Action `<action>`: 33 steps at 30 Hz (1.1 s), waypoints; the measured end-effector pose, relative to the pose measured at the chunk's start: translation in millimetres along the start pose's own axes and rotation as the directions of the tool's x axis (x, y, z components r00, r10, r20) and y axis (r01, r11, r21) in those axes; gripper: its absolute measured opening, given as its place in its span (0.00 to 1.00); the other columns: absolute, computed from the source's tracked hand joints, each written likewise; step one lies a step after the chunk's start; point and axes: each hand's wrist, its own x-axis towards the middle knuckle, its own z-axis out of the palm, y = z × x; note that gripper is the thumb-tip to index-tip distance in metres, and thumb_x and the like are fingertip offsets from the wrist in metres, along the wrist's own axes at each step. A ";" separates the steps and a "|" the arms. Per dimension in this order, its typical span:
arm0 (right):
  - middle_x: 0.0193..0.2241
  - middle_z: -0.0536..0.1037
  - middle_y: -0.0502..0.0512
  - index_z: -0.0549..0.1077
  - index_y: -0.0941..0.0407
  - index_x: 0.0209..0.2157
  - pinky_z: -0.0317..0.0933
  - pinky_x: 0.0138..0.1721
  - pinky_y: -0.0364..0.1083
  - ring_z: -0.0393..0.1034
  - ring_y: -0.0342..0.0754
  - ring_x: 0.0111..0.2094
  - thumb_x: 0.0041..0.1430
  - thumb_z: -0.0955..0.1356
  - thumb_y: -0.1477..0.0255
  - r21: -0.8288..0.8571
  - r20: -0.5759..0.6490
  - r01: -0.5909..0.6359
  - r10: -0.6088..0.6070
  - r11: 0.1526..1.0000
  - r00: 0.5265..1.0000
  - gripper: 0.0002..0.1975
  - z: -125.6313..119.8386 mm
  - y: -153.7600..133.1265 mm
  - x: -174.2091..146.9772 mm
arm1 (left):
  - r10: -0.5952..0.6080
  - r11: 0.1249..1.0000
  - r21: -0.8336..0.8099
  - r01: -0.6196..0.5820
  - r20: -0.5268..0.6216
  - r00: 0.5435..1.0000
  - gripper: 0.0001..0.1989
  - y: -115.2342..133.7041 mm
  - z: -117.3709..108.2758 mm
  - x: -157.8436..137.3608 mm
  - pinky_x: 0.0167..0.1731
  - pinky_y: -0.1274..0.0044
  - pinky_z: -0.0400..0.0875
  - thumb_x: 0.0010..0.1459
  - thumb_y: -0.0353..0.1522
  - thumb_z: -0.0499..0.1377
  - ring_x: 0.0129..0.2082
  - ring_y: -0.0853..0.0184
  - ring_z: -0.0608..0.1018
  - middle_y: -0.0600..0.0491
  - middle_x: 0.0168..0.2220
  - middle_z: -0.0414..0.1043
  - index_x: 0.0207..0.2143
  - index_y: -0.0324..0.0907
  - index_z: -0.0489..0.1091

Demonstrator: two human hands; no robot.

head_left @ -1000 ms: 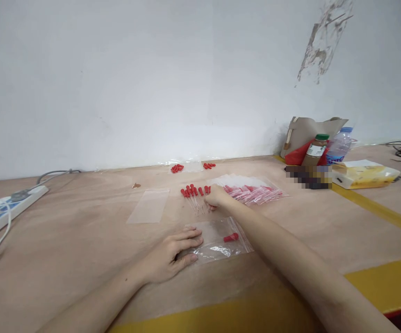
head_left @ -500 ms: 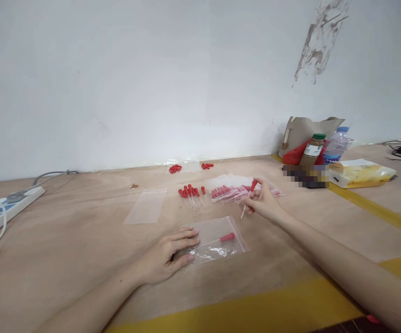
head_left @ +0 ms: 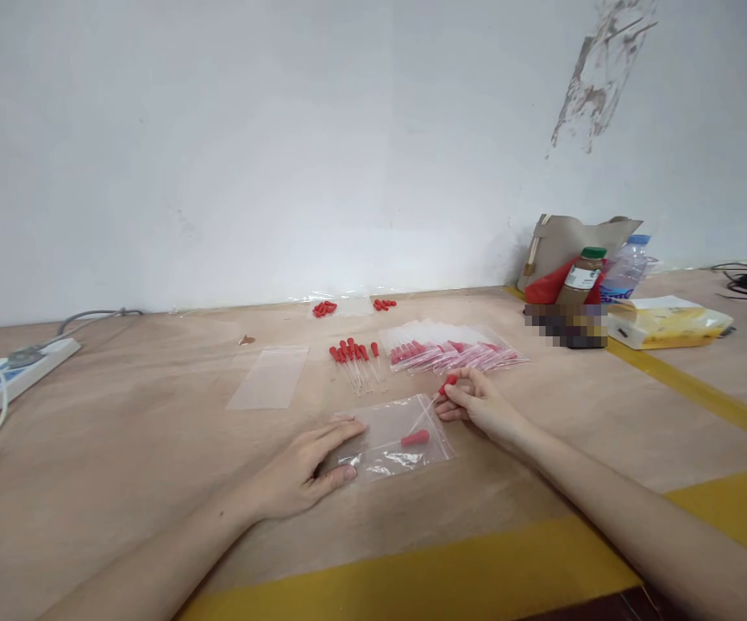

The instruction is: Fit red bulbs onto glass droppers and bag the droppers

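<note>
My left hand (head_left: pixel 312 466) lies spread on the left end of a clear zip bag (head_left: pixel 379 418), fingers apart. Inside that bag rests a dropper with a red rubber bulb (head_left: pixel 416 437). Between the fingertips of my right hand (head_left: pixel 473 404) is the red bulb of a second dropper (head_left: pixel 449 384). Its thin clear tube slants down to the left over the bag's right end; I cannot tell whether the tip is inside. Beyond the bag lies a bunch of loose droppers (head_left: pixel 353 352). Bagged droppers (head_left: pixel 451 352) are fanned out to the right of them.
A flat clear bag (head_left: pixel 270 379) lies to the left. Red bulbs (head_left: pixel 325 309) sit near the wall. A power strip (head_left: pixel 24 375) with cables stands far left. To the right are a green-capped bottle (head_left: pixel 582 280), a plastic bottle (head_left: pixel 625 267) and a tissue pack (head_left: pixel 668 323).
My right hand has come down and nearer with the dropper, from over the bagged droppers to the zip bag's right end. My left hand stays on the bag.
</note>
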 end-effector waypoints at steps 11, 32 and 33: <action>0.17 0.65 0.44 0.69 0.60 0.27 0.51 0.20 0.38 0.56 0.36 0.19 0.38 0.73 0.65 -0.358 0.302 0.189 -0.078 0.915 0.950 0.15 -6.7 -3.8 -2.9 | -0.005 0.999 0.033 0.005 0.010 1.000 0.23 2.5 -1.4 0.4 0.53 0.68 0.57 0.59 0.38 0.49 0.55 0.62 0.60 0.51 0.56 0.57 0.57 0.47 0.52; 0.27 0.76 0.55 0.73 0.59 0.25 0.58 0.31 0.39 0.68 0.44 0.31 0.48 0.65 0.75 -0.906 0.142 0.240 -0.285 0.348 0.948 0.05 58.0 -50.4 76.1 | 0.040 0.998 -0.054 -0.038 0.030 0.999 0.19 0.9 -2.6 2.9 0.54 0.64 0.56 0.59 0.35 0.50 0.56 0.60 0.59 0.52 0.57 0.56 0.53 0.48 0.60; 0.28 0.76 0.58 0.73 0.60 0.26 0.58 0.33 0.40 0.69 0.46 0.33 0.48 0.65 0.75 -0.919 0.109 0.201 -0.272 0.340 0.956 0.05 67.8 -48.9 85.8 | 0.040 0.998 -0.052 -0.038 0.030 0.999 0.19 0.7 -2.4 3.1 0.54 0.64 0.56 0.59 0.35 0.50 0.56 0.60 0.59 0.52 0.57 0.56 0.54 0.48 0.59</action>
